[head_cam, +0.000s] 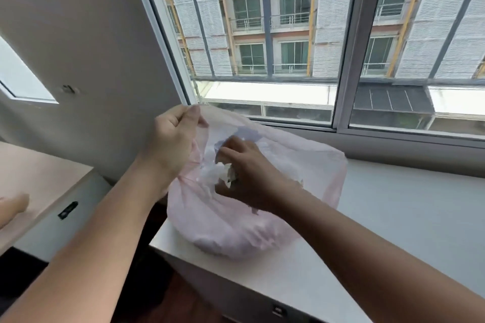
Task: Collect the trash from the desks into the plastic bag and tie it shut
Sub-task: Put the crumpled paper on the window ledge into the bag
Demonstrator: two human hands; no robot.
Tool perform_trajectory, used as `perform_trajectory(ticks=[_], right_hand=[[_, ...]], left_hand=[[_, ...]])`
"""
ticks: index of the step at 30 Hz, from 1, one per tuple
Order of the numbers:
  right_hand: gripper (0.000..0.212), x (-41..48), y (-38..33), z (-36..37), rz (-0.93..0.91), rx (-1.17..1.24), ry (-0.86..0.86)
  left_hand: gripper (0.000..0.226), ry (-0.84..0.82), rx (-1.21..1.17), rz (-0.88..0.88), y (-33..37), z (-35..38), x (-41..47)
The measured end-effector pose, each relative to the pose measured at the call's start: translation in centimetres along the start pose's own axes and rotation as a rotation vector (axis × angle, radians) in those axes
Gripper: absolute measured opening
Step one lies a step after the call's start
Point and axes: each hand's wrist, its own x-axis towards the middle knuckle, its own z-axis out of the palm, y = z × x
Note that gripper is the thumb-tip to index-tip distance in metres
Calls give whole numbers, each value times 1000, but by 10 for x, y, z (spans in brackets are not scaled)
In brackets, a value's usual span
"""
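Trash was going into the plastic bag as you stood at the white desk below the window. The pale pink bag sat slumped on the near corner of that desk, already bulging with white scraps that showed through its thin wall. Your left hand pinched the rim between thumb and curled fingers and lifted it high on the left side, holding the mouth open toward you. Your right hand was down inside the mouth, its fingers curled over a wad of crumpled paper; whether the grip was tight or already loosening could not be told. By the look of it, this was the filling step, with tying not yet begun: the rim was raised at one point only and the rest of the opening hung loose around your right wrist. The next move seemed to call for letting the wad go deep in the bag and drawing the right hand out without dragging scraps back over the edge. After that, both hands would need to gather the loose rim into a neck long enough to knot, and the thin film looked apt to tear under a hard pull. A second desk stood to your left, and whether more trash waited elsewhere could not be told from this view.
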Motion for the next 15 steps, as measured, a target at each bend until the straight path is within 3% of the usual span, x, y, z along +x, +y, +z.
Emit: perform_trajectory(ticks=[6, 8, 10, 13, 15], right_hand=[[32, 33, 20, 70, 60, -633, -323], [36, 33, 15, 76, 49, -701, -383], [45, 31, 5, 61, 63, -617, -393], [54, 8, -9, 17, 58, -215, -224], [44, -23, -8, -9, -18, -151, 116]], left_hand=[[39, -29, -71, 12, -7, -14, -3], [38, -52, -88, 12, -9, -14, -2], [39, -42, -77, 4, -12, -16, 1], [39, -7, -85, 3, -16, -23, 9], [39, 26, -75, 0, -18, -27, 11]])
